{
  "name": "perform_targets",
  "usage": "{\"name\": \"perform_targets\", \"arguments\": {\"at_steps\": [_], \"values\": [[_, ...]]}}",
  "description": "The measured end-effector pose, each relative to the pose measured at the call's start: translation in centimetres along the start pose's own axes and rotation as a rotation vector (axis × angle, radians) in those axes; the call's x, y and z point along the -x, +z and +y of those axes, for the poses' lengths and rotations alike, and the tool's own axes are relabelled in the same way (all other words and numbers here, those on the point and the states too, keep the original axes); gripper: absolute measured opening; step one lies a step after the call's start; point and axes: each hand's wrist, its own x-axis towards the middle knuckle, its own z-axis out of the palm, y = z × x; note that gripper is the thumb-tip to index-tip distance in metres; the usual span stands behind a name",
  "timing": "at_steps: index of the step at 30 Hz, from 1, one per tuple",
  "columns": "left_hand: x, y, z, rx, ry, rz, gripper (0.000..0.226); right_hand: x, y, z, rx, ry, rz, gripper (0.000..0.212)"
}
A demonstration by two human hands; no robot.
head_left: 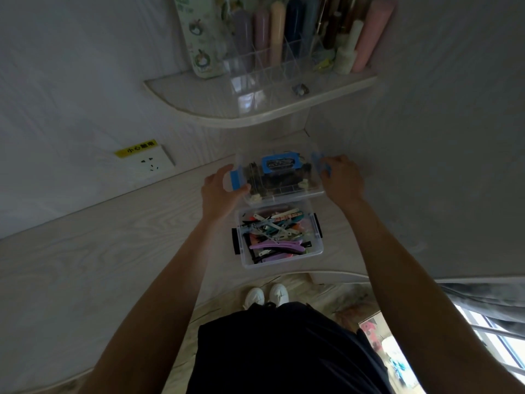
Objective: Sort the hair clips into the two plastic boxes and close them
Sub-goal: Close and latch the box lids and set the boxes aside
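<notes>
Both hands on the far blue-handled box (279,177): left hand (220,191) curled around its blue latch (236,180), right hand (342,177) apparently pinching the other. Press both squarely. Near box (279,237) sits lidless, full of clips (272,231).

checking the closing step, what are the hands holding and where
Both hold the blue-handled box by its blue side latches: left hand on the left latch, right hand on the right latch.

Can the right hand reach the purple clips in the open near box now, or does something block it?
Probably yes. The right hand is on the blue latch of the far box, but the near box has no lid on and nothing covers the purple clips.
</notes>
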Motion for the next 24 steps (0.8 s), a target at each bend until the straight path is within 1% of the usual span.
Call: {"name": "perform_targets", "arguments": {"at_steps": [2,3,4,6,7,8,9,11,12,13,15,18,21,24], "values": [[-0.4,0.0,0.1,0.035,-0.029,-0.015,0.069,-0.8,0.0,0.4,0.019,-0.006,-0.030,0.036],[-0.6,0.1,0.2,0.092,-0.058,-0.028,0.076,-1.2,0.2,0.8,0.002,-0.006,-0.057,0.038],[-0.7,0.2,0.4,0.183,-0.117,-0.051,0.085,-1.4,0.1,0.8,-0.073,0.023,-0.101,0.039],[-1.0,0.3,0.7,0.369,-0.292,-0.100,0.098,-1.5,0.0,0.4,-0.324,0.130,-0.180,0.040],[-1.1,0.3,0.7,0.412,-0.346,-0.102,0.097,-1.4,0.1,0.3,-0.427,0.184,-0.179,0.040],[-1.0,0.4,0.8,0.419,-0.352,-0.093,0.089,-1.3,0.2,-0.1,-0.487,0.227,-0.147,0.043],[-0.8,0.6,1.0,0.383,-0.307,-0.074,0.075,-1.1,0.4,-0.4,-0.534,0.257,-0.099,0.048],[-0.1,0.8,1.4,0.161,-0.137,0.002,0.041,-0.7,0.8,-0.9,-0.533,0.290,0.011,0.054],[0.3,0.8,1.6,0.040,-0.064,0.037,0.035,-0.5,1.0,-1.1,-0.494,0.289,0.042,0.052],[0.5,0.8,1.8,-0.054,-0.004,0.058,0.033,-0.3,1.3,-1.2,-0.434,0.275,0.068,0.048],[0.5,0.6,1.9,-0.208,0.084,0.050,0.031,0.1,1.5,-1.5,-0.305,0.226,0.104,0.040],[0.0,0.6,1.8,-0.363,0.112,0.041,0.037,0.5,1.4,-2.0,-0.262,0.124,0.127,0.038],[-0.6,0.8,1.4,-0.361,0.110,0.061,0.048,0.2,1.8,-2.0,-0.262,0.054,0.083,0.040],[-1.3,0.7,0.8,-0.269,0.107,0.066,0.053,-0.5,3.2,-2.3,-0.295,-0.047,-0.064,0.049]]}}
